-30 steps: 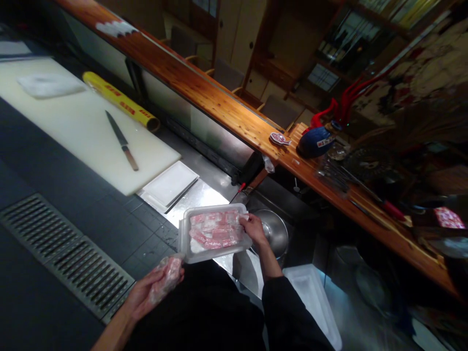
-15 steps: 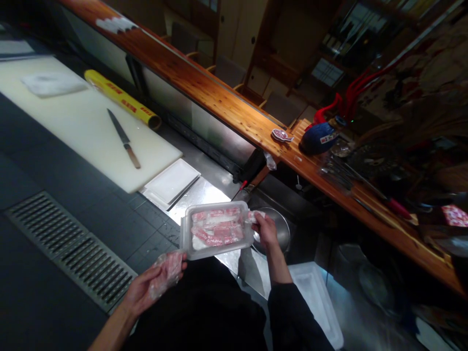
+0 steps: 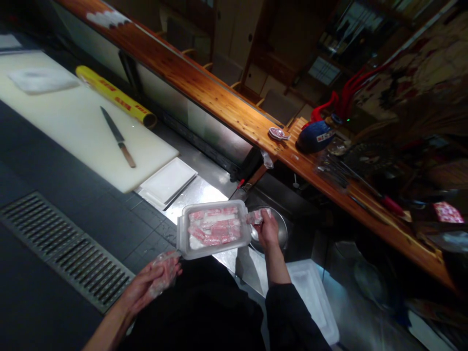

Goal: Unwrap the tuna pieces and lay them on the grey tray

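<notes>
A pale plastic container [image 3: 182,239] rests near the steel counter's edge, right in front of my body. In it lie several plastic-wrapped pink-and-white pieces [image 3: 219,226], which look like meat or fish. My left hand [image 3: 148,280], low and left of the container, is closed round a similar wrapped piece [image 3: 163,279]. At the container's right side, my right hand [image 3: 268,229] pinches a smaller wrapped piece [image 3: 259,216], above a round metal bowl [image 3: 281,231]. What exactly the pieces are under the film is hard to make out.
On the white cutting board [image 3: 84,131] lie a knife [image 3: 117,136] and a white cloth [image 3: 44,79]. A yellow film roll [image 3: 113,95] runs along its far edge. White trays [image 3: 170,180] stand beside it. A translucent lid [image 3: 314,297] is at lower right. A wooden counter [image 3: 204,92] bounds the back.
The whole view has shifted slightly. My right hand has tilted its wrapped piece up a little beside the container. My left hand still grips its piece.
</notes>
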Tool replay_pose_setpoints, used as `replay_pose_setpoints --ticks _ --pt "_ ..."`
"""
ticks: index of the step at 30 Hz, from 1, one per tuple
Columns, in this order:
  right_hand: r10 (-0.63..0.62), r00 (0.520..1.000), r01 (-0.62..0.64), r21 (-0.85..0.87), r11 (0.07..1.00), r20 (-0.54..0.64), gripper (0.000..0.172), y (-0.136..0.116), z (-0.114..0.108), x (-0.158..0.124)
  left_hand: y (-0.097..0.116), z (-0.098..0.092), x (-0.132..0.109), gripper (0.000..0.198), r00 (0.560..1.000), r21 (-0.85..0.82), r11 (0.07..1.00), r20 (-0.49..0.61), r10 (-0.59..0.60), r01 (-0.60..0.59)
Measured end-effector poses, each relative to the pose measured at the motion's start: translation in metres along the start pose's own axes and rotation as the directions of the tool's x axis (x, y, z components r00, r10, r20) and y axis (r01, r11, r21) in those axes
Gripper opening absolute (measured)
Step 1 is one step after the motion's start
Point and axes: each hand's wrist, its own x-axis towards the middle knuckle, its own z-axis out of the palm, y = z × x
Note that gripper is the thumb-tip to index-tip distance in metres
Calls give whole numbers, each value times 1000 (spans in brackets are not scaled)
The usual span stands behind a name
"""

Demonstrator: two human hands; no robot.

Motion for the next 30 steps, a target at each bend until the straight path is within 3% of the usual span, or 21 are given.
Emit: replay_pose_setpoints --ticks 4,9,15,21,24,27,30 --pt "72 997 -71 59 996 -10 39 1 3 -8 -1 10 1 36 999 -6 1000 -30 15 -15" --pt "153 984 -158 46 986 88 43 9 13 -19 -1 14 3 27 993 0 999 -114 41 -41" --pt "190 975 -187 -36 982 113 46 17 19 -16 3 20 -3 23 985 41 997 -162 66 -60" --pt "252 922 -182 -244 952 295 45 22 23 -17 4 25 -6 33 978 27 998 -198 63 -59" --pt "255 930 -108 -466 878 264 34 33 26 -12 4 25 -6 39 978 21 999 -200 53 -50" --pt "153 972 9 -682 731 177 22 43 34 0 5 24 -6 38 976 28 998 -209 67 -63" --pt "58 987 88 -809 581 149 26 51 50 15 5 22 -6 32 976 29 997 -204 77 -72"
